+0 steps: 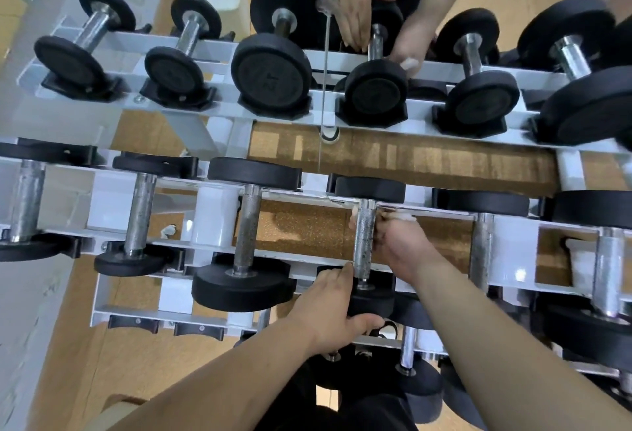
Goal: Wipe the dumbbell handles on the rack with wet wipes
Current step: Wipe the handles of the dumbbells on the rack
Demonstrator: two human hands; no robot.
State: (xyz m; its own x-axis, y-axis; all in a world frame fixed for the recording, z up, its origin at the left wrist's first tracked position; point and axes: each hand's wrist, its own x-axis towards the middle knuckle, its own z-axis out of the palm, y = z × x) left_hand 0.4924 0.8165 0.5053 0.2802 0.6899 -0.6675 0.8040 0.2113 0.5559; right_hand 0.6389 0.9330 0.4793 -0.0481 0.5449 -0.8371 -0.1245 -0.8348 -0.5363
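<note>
A small dumbbell lies across the white rack (99,297) just in front of me, its knurled steel handle (364,225) running away from me. My right hand (403,249) wraps round that handle from the right with a white wet wipe (405,217) pressed under the fingers; fingertips show on the handle's left side. My left hand (331,307) lies with straight fingers over the dumbbell's near black head (371,304), thumb along its front.
More dumbbells sit in the rack to either side, a larger one (246,280) close on the left. A mirror behind the rack repeats the row and my hands in the upper half. A crumpled white scrap (167,230) lies on the lower shelf.
</note>
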